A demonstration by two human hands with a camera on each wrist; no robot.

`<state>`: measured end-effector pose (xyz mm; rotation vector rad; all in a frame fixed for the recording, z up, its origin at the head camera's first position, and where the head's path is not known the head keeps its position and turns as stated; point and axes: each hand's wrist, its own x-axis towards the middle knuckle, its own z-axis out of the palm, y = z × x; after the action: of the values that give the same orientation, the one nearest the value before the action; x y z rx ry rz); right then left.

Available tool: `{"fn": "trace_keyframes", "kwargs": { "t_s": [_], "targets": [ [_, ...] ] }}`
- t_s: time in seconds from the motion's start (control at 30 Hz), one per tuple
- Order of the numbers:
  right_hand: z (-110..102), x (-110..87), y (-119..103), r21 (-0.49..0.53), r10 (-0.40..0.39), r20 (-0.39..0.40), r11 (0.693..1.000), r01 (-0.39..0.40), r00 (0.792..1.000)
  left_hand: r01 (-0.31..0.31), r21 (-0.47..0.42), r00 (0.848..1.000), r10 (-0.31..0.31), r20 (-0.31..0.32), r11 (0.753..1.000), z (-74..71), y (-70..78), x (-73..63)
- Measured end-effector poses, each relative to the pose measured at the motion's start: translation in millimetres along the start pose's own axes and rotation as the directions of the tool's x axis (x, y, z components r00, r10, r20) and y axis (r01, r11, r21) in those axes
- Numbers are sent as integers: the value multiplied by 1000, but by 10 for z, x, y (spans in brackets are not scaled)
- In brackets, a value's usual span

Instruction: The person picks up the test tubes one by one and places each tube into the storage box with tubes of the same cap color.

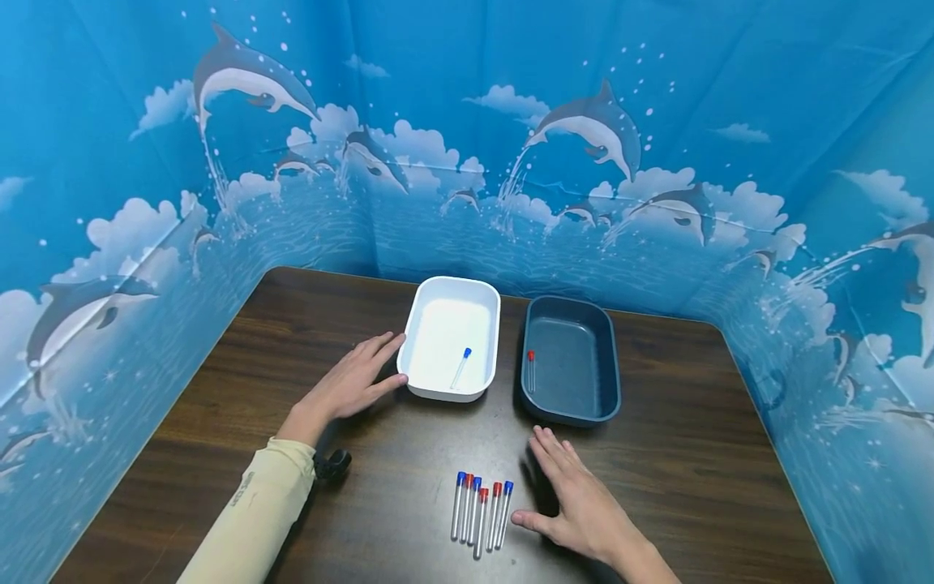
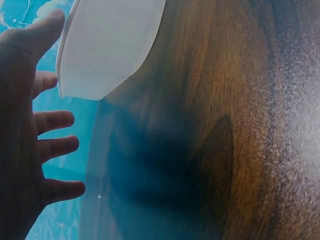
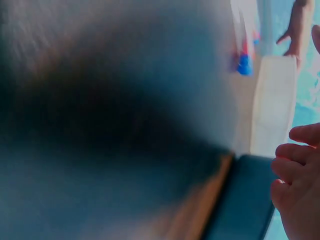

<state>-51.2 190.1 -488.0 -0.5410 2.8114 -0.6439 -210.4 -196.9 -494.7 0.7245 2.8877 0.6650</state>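
Note:
My left hand (image 1: 357,377) is spread at the left side of a white tray (image 1: 485,341), its fingertips right at the rim. Inside that tray lies a clear tube with a blue cap (image 1: 467,353). My right hand (image 1: 580,503) holds nothing, fingers extended, just in front of a dark blue-grey tray (image 1: 613,381). A red-capped tube (image 1: 531,373) rests along the left side of the dark tray. Left of my right thumb, several clear tubes (image 1: 479,519) with red and blue caps lie side by side on the table. The left wrist view shows the white tray's outer wall (image 2: 110,50) beyond spread fingers.
The trays stand next to each other toward the back of the brown wooden table (image 1: 394,487). A blue curtain (image 1: 438,227) printed with dolphins encloses the back and both sides. A black band (image 1: 332,465) sits on my left wrist, over a pale sleeve (image 1: 255,507).

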Motion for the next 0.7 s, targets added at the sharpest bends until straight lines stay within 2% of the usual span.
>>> {"fn": "trace_keyframes", "kwargs": {
  "t_s": [0.37,0.5,0.7],
  "targets": [
    [320,-63,-43,-30,-112,8,993,112,994,24,-24,1000,-24,19,999,31,19,5],
    [368,-63,-67,-33,-82,47,996,83,996,21,-32,1000,-20,23,999,31,23,7],
    [383,-33,-102,-20,18,131,1000,-16,991,46,-69,998,-43,39,997,25,34,10]
  ]
}}
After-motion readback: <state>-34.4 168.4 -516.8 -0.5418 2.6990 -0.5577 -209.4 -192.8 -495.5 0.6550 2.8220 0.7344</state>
